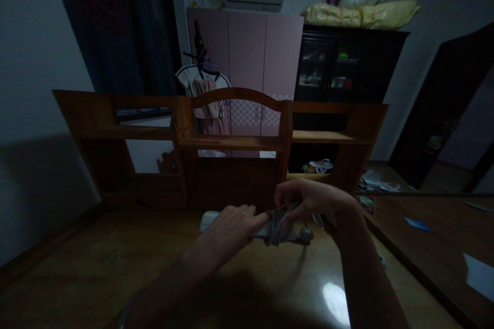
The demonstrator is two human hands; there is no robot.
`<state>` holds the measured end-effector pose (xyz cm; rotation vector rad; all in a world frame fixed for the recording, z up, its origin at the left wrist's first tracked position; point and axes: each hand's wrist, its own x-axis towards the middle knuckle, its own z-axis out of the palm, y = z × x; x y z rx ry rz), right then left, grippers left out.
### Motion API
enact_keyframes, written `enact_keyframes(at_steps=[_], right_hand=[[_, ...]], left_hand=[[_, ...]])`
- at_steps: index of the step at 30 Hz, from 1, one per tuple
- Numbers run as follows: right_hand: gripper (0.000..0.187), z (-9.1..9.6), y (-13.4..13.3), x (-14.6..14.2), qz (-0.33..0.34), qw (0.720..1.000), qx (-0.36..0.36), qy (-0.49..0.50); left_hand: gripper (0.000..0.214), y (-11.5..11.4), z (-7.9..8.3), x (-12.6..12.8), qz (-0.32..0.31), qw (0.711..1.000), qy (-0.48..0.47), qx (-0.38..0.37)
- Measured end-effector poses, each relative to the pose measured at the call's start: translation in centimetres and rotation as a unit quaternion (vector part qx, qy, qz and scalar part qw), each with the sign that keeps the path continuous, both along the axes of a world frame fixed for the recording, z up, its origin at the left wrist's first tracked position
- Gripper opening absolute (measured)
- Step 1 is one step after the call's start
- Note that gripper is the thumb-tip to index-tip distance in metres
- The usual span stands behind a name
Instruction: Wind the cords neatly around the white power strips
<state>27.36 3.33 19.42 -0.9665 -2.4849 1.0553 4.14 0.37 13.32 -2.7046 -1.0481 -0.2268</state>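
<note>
A white power strip [208,219] is held level just above the wooden surface. Its grey cord [275,232] is wound in several loops around one end, and the plug [305,235] hangs out to the right. My left hand [236,222] is closed around the strip's middle, covering much of it, with fingertips against the loops. From above and right, my right hand [311,198] has its thumb and fingers closed on the cord at the coil. Part of the cord is hidden behind those fingers.
A wooden shelf unit [231,142] stands right behind my hands. A glossy wooden surface [247,282] lies below, its edge at the right; past it, papers [478,272] and a blue card [417,224] lie lower down. A white wall [34,113] borders the left.
</note>
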Motion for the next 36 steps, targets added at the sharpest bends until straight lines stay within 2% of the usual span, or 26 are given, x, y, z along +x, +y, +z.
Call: enact_keyframes(at_steps=[4, 8, 12, 16, 19, 22, 24, 26, 28, 30, 33, 36], right_hand=[[0.040, 0.1, 0.3, 0.8, 0.021, 0.996, -0.074, 0.045], [0.037, -0.2, 0.9, 0.8, 0.032, 0.993, -0.066, 0.096], [0.029, -0.4, 1.4, 1.0, 0.051, 0.987, -0.093, 0.124], [0.028, -0.4, 1.4, 1.1, 0.038, 0.985, -0.087, 0.144], [0.029, -0.5, 1.5, 0.8, 0.021, 0.984, -0.074, 0.159], [0.029, -1.0, 1.9, 0.3, 0.025, 0.975, -0.095, 0.200], [0.030, -1.6, 2.2, 0.1, 0.012, 0.967, -0.108, 0.231], [0.032, -2.1, 2.7, 0.1, -0.024, 0.965, -0.100, 0.240], [0.033, -2.5, 3.2, 0.3, -0.059, 0.969, -0.087, 0.225], [0.034, -2.4, 3.7, 0.4, -0.100, 0.969, -0.049, 0.220], [0.039, -1.7, 3.7, 0.0, -0.181, 0.949, 0.084, 0.245], [0.038, -0.8, 2.7, -1.2, -0.217, 0.919, 0.226, 0.238]], left_hand=[[0.027, -0.3, 0.7, 0.3, -0.032, 0.995, 0.034, 0.089], [0.028, -1.2, 0.6, 1.2, -0.105, 0.980, 0.007, 0.170], [0.034, -1.9, 0.9, 1.7, -0.155, 0.973, -0.083, 0.150], [0.040, -1.8, 1.2, 1.2, -0.136, 0.968, -0.112, 0.180], [0.043, -1.5, 0.8, 0.8, -0.109, 0.962, -0.101, 0.230], [0.044, -1.3, 0.3, 0.9, -0.097, 0.957, -0.123, 0.243], [0.045, -1.5, 0.2, 1.0, -0.102, 0.954, -0.175, 0.220], [0.048, -1.6, 0.6, 1.1, -0.092, 0.944, -0.279, 0.147], [0.051, -1.6, 1.4, 1.0, -0.049, 0.908, -0.414, 0.040], [0.051, -1.3, 2.4, 0.6, -0.001, 0.843, -0.534, -0.070], [0.048, -0.4, 3.3, -0.3, 0.025, 0.743, -0.627, -0.234], [0.046, 0.8, 3.3, -0.8, 0.035, 0.667, -0.671, -0.321]])
